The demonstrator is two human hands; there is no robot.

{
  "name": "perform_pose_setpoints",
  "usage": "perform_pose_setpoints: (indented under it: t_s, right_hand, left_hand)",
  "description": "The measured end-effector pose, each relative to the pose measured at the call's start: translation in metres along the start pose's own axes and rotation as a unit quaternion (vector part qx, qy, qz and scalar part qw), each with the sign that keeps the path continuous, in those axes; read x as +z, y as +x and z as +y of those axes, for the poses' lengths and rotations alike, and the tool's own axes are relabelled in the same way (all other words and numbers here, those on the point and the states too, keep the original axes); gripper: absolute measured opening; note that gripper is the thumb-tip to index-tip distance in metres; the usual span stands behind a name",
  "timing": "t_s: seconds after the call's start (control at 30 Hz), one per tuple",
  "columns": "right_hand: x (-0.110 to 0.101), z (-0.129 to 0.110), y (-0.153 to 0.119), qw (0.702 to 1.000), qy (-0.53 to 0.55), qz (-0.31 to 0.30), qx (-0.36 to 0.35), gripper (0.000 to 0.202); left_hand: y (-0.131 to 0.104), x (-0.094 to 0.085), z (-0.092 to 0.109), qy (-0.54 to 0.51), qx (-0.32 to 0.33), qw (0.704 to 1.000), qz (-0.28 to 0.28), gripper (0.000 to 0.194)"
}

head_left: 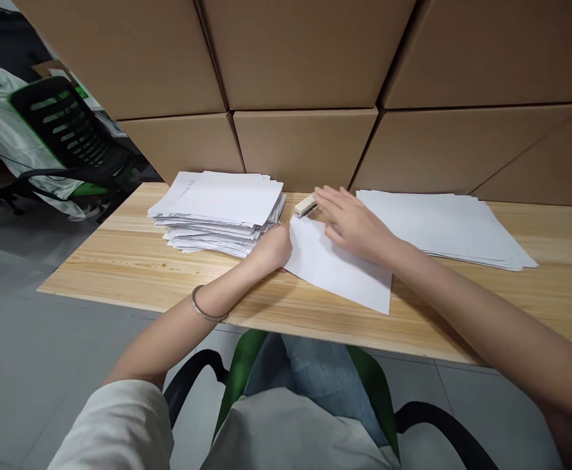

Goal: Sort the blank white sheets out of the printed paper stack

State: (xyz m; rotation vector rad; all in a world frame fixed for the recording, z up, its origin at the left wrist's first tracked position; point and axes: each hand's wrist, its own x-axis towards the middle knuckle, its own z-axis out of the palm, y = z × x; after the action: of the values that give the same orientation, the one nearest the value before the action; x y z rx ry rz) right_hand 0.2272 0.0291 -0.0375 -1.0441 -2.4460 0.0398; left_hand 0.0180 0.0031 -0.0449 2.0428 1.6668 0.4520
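White paper (pixel 342 264) lies slanted on the wooden table, its upper left corner at a cream stapler (pixel 305 205). My left hand (pixel 275 247) is closed at the paper's left edge, gripping it beside the tall stack. Above the paper and by the stapler's right end is my right hand (pixel 352 222), its fingers stretched out and palm down; whether it touches the stapler is hard to tell. An uneven stack of papers (pixel 222 199) stands to the left, and a lower pile of white sheets (pixel 437 225) lies to the right.
Large cardboard boxes (pixel 305 143) form a wall along the back of the wooden table (pixel 134 261). At the far left a person in white clothing (pixel 2 124) sits by a black and green chair (pixel 65 124). The table's front edge runs just above my lap.
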Motion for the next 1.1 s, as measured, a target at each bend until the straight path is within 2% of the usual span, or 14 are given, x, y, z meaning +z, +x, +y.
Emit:
perform_pose_setpoints:
  t_s: [0.07,0.2,0.4,0.57,0.73,0.83,1.0,1.1]
  right_hand:
    - [0.012,0.0,0.008,0.999,0.015,-0.029,-0.02,0.065]
    - [0.026,0.002,0.011,0.999,0.025,-0.039,-0.02,0.06]
    - [0.029,-0.004,0.008,0.999,0.033,-0.036,0.009,0.053]
    - [0.032,-0.007,0.006,0.999,0.007,-0.048,0.004,0.063]
    - [0.031,-0.006,0.005,0.998,-0.016,-0.062,-0.021,0.068]
    - [0.029,-0.007,0.004,0.997,-0.004,-0.071,-0.008,0.07]
    - [0.027,-0.006,0.004,0.997,0.038,-0.071,0.02,0.077]
    - [0.021,-0.007,0.003,0.996,0.055,-0.055,0.052,0.08]
  left_hand:
    - [-0.001,-0.002,0.002,0.008,-0.016,1.0,-0.009,0.029]
    - [-0.003,-0.004,0.006,-0.008,-0.016,1.0,-0.02,0.028]
    - [-0.004,-0.004,0.009,-0.012,-0.046,0.999,-0.025,0.03]
    - [-0.008,-0.008,0.013,-0.053,-0.078,0.994,-0.06,0.04]
    - [-0.011,-0.01,0.012,-0.078,-0.065,0.993,-0.06,0.05]
    - [-0.013,-0.011,0.013,-0.048,-0.046,0.996,-0.054,0.052]
    - [-0.018,-0.015,0.018,0.046,-0.018,0.999,-0.01,0.054]
    - [-0.02,-0.021,0.017,0.046,-0.011,0.999,-0.025,0.054]
